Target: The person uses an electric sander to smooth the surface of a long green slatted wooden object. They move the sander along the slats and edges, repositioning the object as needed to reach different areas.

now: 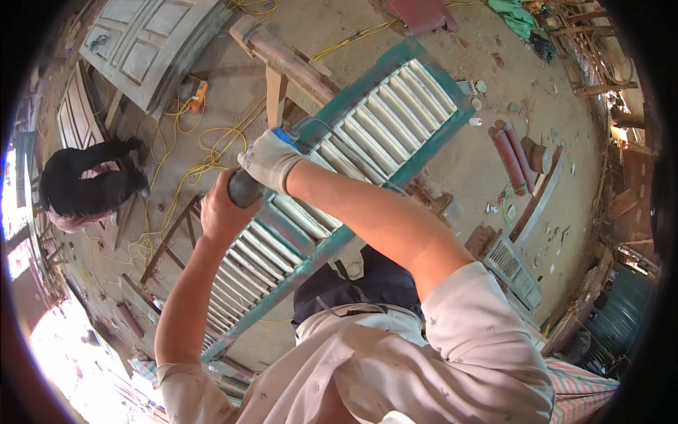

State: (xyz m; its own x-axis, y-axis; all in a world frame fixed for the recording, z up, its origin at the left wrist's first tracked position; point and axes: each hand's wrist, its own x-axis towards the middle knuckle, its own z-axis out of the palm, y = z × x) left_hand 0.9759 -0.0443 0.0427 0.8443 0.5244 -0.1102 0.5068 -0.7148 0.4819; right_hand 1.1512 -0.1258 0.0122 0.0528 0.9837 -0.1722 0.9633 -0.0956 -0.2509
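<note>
- In the head view, a long louvred shutter [288, 230] runs aslant from the lower left to the upper right, with a worn green frame and rows of pale slats, just in front of the person's body.
- A dark, rounded power tool [244, 188] is near the shutter's far long edge, about midway along; whether it touches the wood, I cannot tell.
- The left hand [224, 206], bare, is curled round the dark end of that tool, thumb and fingers bent close about it.
- The right hand [270, 161], in a pale knitted work glove, is closed over the tool's body just beside the left one (its underside is hidden, so the exact finger placement cannot be seen).
- A small blue part [284, 136] shows at the glove's far side, and a dark cord [326, 128] loops from near there across the slats.
- Beyond the shutter's far edge lies a thick wooden beam [289, 60], with a pale upright board [276, 95] next to it.
- Yellow cables [205, 164] tangle over the dirt floor, near an orange tool [199, 97].
- At the upper left, grey panelled doors [145, 46] lean together; below them, another person [92, 180] in black bends low.
- To the right are two reddish tubes [513, 159] side by side and, nearer the wearer, a smaller louvred panel [513, 270].
</note>
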